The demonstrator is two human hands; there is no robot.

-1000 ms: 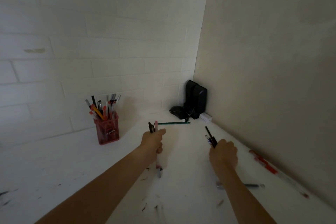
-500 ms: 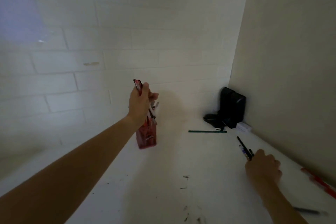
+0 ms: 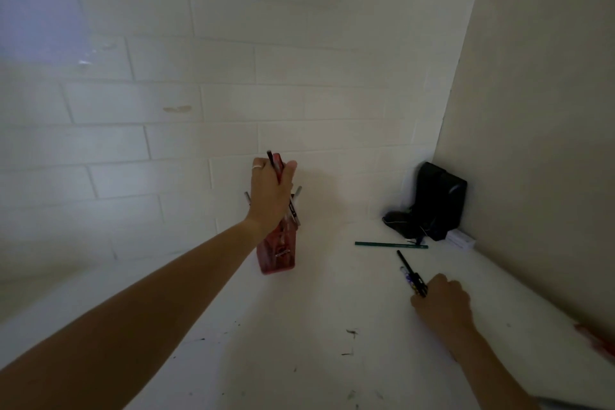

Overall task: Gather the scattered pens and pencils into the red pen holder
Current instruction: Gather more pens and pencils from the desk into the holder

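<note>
Two hands loaded. Left hand point(image 3: 271, 191), frame centre, fist closed round small bundle of pens point(image 3: 277, 166), tips angled down over red pen holder point(image 3: 278, 255), likely lined up for drop among pens already standing there. Right hand point(image 3: 441, 303), lower right, fingers curled round dark pens point(image 3: 411, 276), resting on white table point(image 3: 316, 326), seemingly waiting its turn. Green pencil point(image 3: 391, 245) lies loose near black device point(image 3: 436, 201) in corner; reddish item point(image 3: 595, 339) at right edge, blurred.

Red pen holder point(image 3: 278, 251) translucent glossy plastic; table point(image 3: 299, 326) matt white, scuffed; wall point(image 3: 233, 93) painted brick.
</note>
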